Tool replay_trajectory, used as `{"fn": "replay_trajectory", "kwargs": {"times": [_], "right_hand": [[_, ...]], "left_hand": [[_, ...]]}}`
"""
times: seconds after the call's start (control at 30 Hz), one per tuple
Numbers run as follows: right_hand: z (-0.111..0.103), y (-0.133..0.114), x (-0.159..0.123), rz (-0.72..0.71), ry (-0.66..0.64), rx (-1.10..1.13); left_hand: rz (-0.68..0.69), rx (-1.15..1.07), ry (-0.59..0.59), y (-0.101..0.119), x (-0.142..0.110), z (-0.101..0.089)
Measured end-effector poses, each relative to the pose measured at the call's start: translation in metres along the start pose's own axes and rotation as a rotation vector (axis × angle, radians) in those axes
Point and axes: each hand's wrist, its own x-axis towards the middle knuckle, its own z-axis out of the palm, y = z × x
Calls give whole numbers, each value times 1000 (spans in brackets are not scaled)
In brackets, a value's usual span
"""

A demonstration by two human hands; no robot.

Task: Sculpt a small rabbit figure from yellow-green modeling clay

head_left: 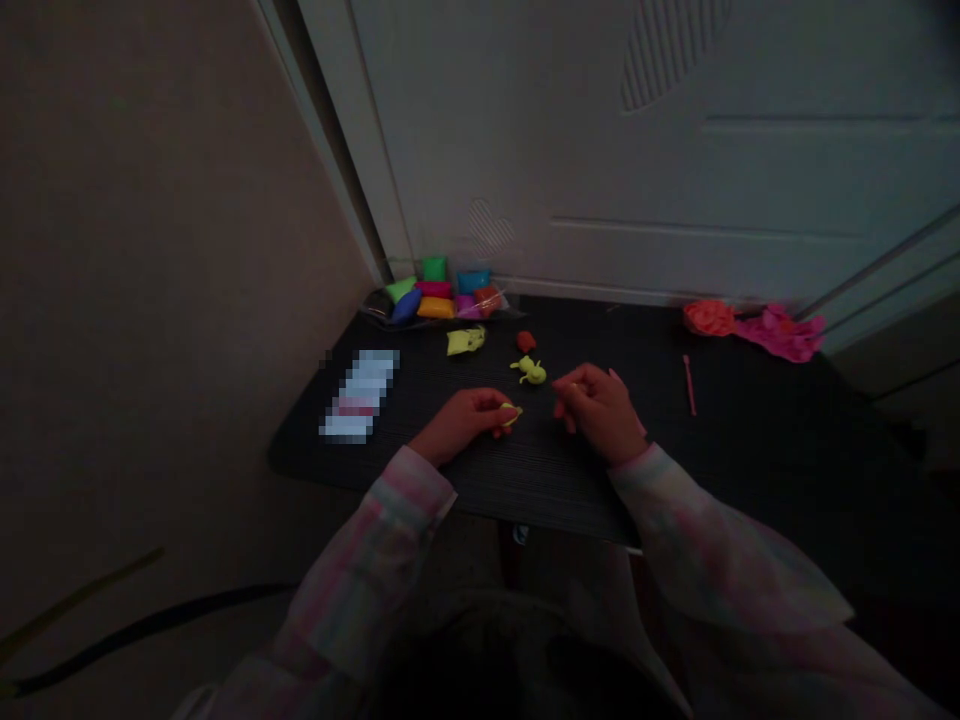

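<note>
Partly covered, a yellow lump [510, 413] is clamped in the left hand's [480, 415] fingers, nearer than the yellow figure [533, 372]; right of the figure, the right hand's [596, 408] fingers curl together, and what they may hold cannot be told. Left of the figure, a pale slab [361, 396] is pixelated. Beyond the figure: one red lump [526, 342], one yellow packet [460, 342], nine packets [436, 307] in clear plastic; far right, two flowers [709, 318], one pink stick [689, 385].
</note>
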Motion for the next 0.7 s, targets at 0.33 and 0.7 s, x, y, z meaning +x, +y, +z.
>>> {"fn": "replay_trajectory", "kwargs": {"times": [0.33, 0.7], "right_hand": [[0, 13, 5, -116, -27, -64], [-2, 14, 3, -104, -37, -67]], "left_hand": [[162, 360, 573, -8, 6, -5], [247, 745, 615, -17, 11, -3]]}}
